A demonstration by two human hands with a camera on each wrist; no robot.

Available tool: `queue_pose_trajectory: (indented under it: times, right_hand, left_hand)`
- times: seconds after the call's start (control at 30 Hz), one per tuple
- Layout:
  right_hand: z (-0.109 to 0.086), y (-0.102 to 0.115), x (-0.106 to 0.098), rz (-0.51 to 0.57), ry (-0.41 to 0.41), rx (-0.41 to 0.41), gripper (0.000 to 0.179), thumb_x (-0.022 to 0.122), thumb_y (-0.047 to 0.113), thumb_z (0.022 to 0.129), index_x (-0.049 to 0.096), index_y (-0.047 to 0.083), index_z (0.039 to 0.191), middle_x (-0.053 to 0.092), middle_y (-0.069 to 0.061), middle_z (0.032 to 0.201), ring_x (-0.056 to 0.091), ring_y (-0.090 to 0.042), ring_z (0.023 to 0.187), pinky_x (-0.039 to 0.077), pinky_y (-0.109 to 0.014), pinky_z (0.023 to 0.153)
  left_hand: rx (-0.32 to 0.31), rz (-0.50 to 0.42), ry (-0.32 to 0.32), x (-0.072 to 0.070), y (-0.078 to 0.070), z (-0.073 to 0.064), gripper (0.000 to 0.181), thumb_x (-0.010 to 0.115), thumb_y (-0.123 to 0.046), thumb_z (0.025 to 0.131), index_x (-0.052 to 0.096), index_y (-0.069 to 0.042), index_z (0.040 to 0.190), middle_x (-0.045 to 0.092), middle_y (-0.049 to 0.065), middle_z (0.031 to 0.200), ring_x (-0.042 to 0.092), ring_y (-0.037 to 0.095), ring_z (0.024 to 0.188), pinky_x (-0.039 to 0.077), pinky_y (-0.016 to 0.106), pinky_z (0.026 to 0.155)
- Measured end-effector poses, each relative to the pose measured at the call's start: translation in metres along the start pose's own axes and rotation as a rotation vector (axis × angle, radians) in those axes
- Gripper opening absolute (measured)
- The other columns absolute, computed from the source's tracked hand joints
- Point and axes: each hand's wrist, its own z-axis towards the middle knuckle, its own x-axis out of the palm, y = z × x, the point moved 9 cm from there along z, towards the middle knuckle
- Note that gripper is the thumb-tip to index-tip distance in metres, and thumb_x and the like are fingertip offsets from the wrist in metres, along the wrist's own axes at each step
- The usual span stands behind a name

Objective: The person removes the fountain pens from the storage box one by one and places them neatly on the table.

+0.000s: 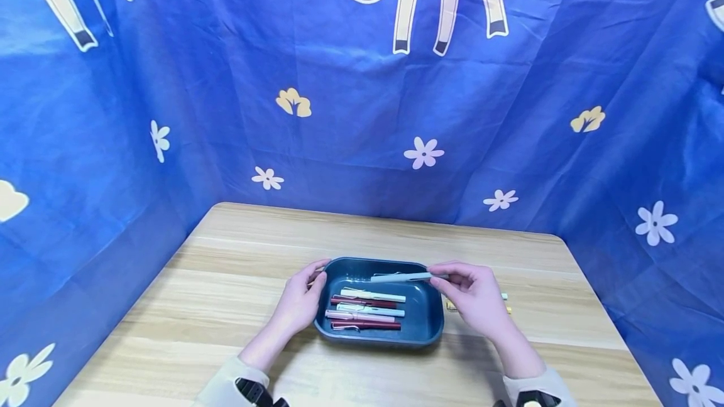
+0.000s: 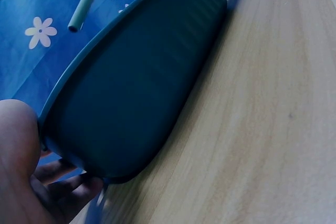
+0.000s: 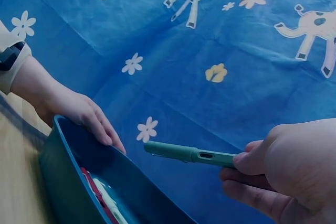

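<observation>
At the left end of a dark teal tray [image 1: 421, 313], my left hand [image 1: 302, 300] grips the wall, its thumb at the rim and its fingers against the outside. My right hand [image 1: 475, 294] pinches a light green pen [image 3: 173, 151] by one end, between thumb and fingers. That pen is level above the tray's far right part, pointing left. Several capped pens lie side by side on the tray floor: a white pen [image 1: 390, 297], a light blue pen [image 1: 390, 312], a pink pen [image 1: 362, 316] and dark red ones, such as the nearest dark red pen [image 1: 379, 325].
Partly hidden under my right hand, a yellow pen [image 1: 450, 306] and a pale-ended pen [image 1: 504, 296] lie on the wooden table [image 1: 237, 256] right of the tray. A blue curtain [image 1: 351, 112] printed with animals and flowers surrounds the table's back and sides.
</observation>
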Motion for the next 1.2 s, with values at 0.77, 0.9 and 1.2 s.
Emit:
queue_pose_trajectory:
  times: [0.77, 0.9, 1.2]
  right_hand:
    - [-0.025, 0.003, -0.058, 0.053, 0.001, -0.093, 0.023, 0.071, -0.002, 0.087, 0.070, -0.005, 0.109, 0.068, -0.024, 0.109, 0.069, -0.026, 0.094, 0.058, -0.034, 0.076]
    - [-0.031, 0.000, -0.067, 0.030, -0.015, -0.082, 0.023, 0.071, -0.002, 0.086, 0.070, -0.006, 0.109, 0.069, -0.021, 0.109, 0.069, -0.024, 0.094, 0.058, -0.032, 0.076]
    - [-0.044, -0.009, -0.088, 0.034, -0.056, -0.100, 0.022, 0.070, -0.007, 0.085, 0.069, -0.010, 0.107, 0.067, -0.026, 0.108, 0.070, -0.025, 0.090, 0.058, -0.032, 0.075]
  left_hand:
    - [0.003, 0.009, 0.001, 0.000, -0.002, -0.001, 0.033, 0.049, -0.017, 0.103, 0.058, -0.013, 0.135, 0.063, 0.014, 0.127, 0.060, 0.028, 0.116, 0.046, 0.048, 0.100]
    - [-0.003, 0.008, 0.001, 0.000, 0.000, -0.001, 0.033, 0.049, -0.018, 0.103, 0.058, -0.014, 0.135, 0.063, 0.014, 0.127, 0.060, 0.028, 0.116, 0.046, 0.048, 0.101]
    - [0.002, 0.010, 0.001, 0.000, -0.002, 0.000, 0.033, 0.049, -0.017, 0.103, 0.058, -0.013, 0.135, 0.064, 0.014, 0.126, 0.060, 0.028, 0.116, 0.046, 0.048, 0.100]
